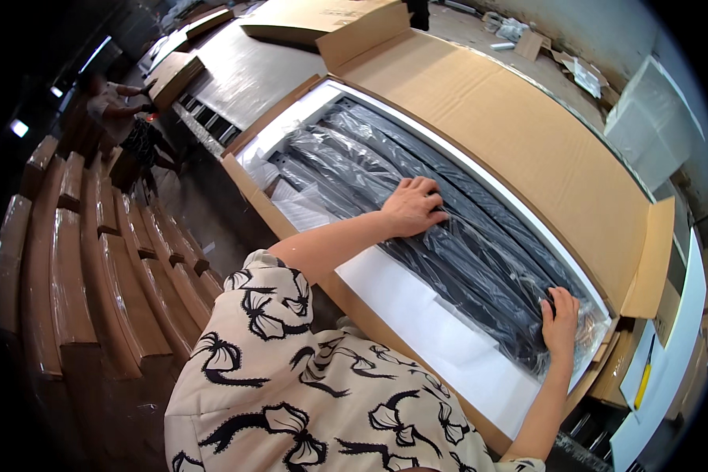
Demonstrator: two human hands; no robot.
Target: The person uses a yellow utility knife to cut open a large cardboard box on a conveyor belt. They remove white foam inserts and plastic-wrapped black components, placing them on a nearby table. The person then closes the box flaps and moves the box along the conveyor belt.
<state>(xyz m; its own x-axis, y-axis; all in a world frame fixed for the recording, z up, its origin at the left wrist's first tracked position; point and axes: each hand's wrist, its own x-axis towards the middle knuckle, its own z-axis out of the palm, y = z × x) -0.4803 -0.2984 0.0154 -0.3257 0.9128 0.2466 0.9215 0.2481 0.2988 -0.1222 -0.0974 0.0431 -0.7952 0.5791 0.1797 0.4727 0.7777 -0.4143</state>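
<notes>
My left hand [414,208] rests palm-down and half curled across a bundle of long black bars [472,259], while my right hand [560,318] meets its near right end, thumb and fingers parted, in a workshop lined with packed goods. The right closes around nothing that shows; whether the left fingertips pinch a fold of the plastic, I cannot tell.

The bundle lies inside a long, shallow carton [259,193], sleeved in clear film and bedded within a white foam border [299,112]. By my reading, the loading is well along: the bars are in place, laid lengthwise and bagged. Left undone is the closing. The broad lid panel [511,102] lies folded back on the far side, its end flap [650,256] standing up, and nothing covers the bars from above.

The film is thin and glossy, crumpled into bright creases over smooth, dark, straight-edged lengths. A plain white sheet [417,307] shows a flat, matte face along my side of the carton, and a paler, translucent wrap [291,206] bunches near the left end. The cardboard is tan and stiff, creased sharply at its folds.

To the right, a yellow-handled tool [643,381] lies on a white board [669,370]. At left, long brown packages [71,275] stand in shiny wrap; beyond them, a co-worker [118,110] handles another carton [173,79].
</notes>
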